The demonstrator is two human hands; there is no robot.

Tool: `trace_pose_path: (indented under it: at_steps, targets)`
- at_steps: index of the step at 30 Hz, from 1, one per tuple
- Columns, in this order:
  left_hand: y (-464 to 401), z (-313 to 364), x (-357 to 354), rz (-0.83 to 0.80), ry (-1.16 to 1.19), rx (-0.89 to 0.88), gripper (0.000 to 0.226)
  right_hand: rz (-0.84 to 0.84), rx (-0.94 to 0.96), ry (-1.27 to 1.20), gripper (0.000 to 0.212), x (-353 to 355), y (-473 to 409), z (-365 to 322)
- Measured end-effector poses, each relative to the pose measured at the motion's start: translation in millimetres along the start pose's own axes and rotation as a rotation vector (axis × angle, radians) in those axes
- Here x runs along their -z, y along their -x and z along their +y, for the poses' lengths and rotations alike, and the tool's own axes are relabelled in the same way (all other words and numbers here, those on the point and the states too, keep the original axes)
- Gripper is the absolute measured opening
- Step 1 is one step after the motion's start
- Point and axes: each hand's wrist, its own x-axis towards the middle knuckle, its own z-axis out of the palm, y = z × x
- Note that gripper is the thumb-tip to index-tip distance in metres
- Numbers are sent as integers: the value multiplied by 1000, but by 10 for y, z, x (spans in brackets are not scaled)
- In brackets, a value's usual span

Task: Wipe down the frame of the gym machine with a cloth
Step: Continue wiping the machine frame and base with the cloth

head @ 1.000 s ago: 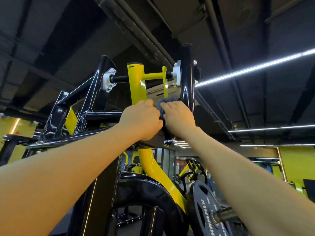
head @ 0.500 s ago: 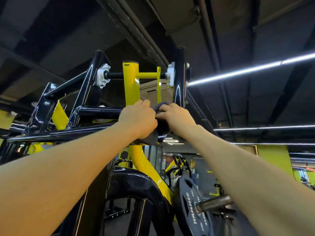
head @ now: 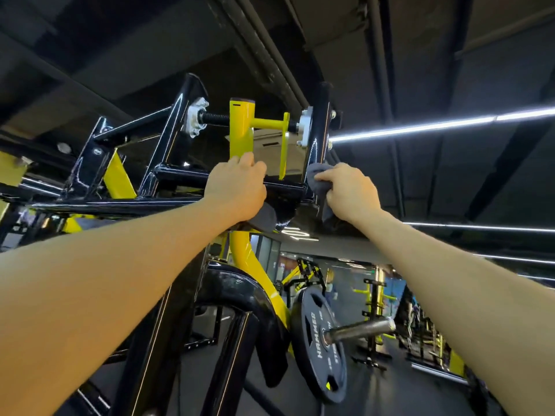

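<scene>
High on the black frame (head: 180,202), the crossbar is being gripped by the left hand (head: 237,187); the grey cloth (head: 319,181) is being bunched in the right hand (head: 350,190) against the upright. Much frame seemingly remains.

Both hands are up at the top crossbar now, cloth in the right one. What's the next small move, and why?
Probably slide the right hand with the grey cloth up the black post. The cloth sits bunched at the post's foot beside the crossbar, and the left hand grips the bar, steadying the reach.
</scene>
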Motion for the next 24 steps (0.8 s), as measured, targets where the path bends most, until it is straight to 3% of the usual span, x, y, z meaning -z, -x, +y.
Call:
trace_pose_path:
  at_steps: [3, 8, 14, 24]
  targets:
    - [82, -127, 33, -46, 5, 70, 26, 29, -11, -197, 49, 16, -25, -119]
    - [214, -264, 11, -24, 208, 136, 28, 67, -143, -397, 46, 17, 61, -316]
    - [177, -701, -66, 11, 415, 182, 27, 144, -247, -431, 46, 289, -126, -743]
    - [210, -1478, -384, -90, 563, 22, 31, 130, -491, -262, 33, 93, -267, -1717]
